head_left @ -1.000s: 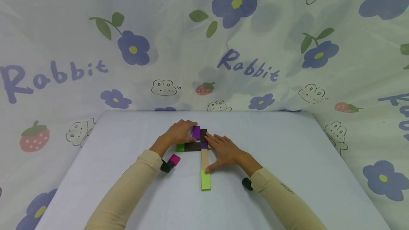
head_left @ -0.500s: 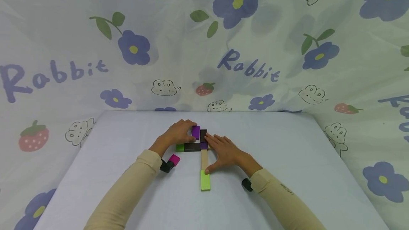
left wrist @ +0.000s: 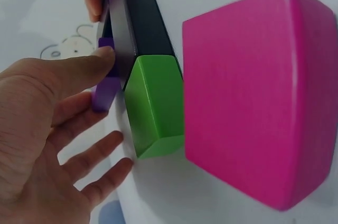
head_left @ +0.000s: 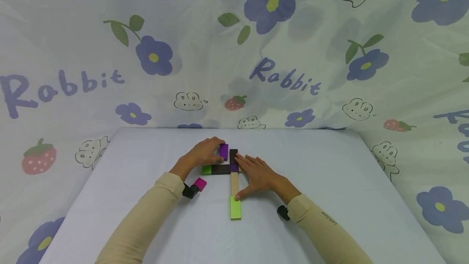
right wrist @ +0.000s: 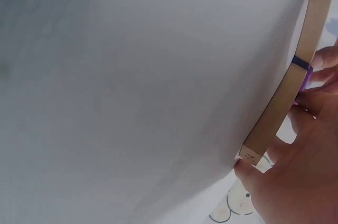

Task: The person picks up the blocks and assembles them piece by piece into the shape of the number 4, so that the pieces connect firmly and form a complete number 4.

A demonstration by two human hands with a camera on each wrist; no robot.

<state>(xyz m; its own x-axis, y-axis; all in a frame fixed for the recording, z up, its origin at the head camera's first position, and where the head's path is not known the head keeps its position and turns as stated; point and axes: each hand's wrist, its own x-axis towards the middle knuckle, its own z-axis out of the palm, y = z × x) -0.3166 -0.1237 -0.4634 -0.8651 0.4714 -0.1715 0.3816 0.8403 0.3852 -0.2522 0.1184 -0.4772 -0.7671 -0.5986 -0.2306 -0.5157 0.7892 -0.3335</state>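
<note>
In the head view my left hand [head_left: 204, 152] pinches a small purple block [head_left: 224, 152] between thumb and fingers, just left of an upright dark block [head_left: 233, 157]. That dark block belongs to a cross of flat blocks, with a second dark block [head_left: 220, 169] and a green block [head_left: 207, 170] on its left arm. A purple piece [head_left: 234, 168] marks the crossing. Below it run a bare wood block [head_left: 234, 183] and a lime green block [head_left: 235, 209]. My right hand [head_left: 258, 175] lies spread, fingertips at the dark block and thumb at the lime green block's top edge; it partly covers the right arm.
A magenta block [head_left: 200, 184] sits by my left wrist and looms large in the left wrist view. Black wrist cameras [head_left: 190, 191] show beside both sleeves. A white cloth-covered table [head_left: 315, 154] meets a printed backdrop [head_left: 205, 64] at its far edge.
The purple block in my left hand has shifted slightly left, widening the gap beside the upright dark block. My right hand stays in place.
</note>
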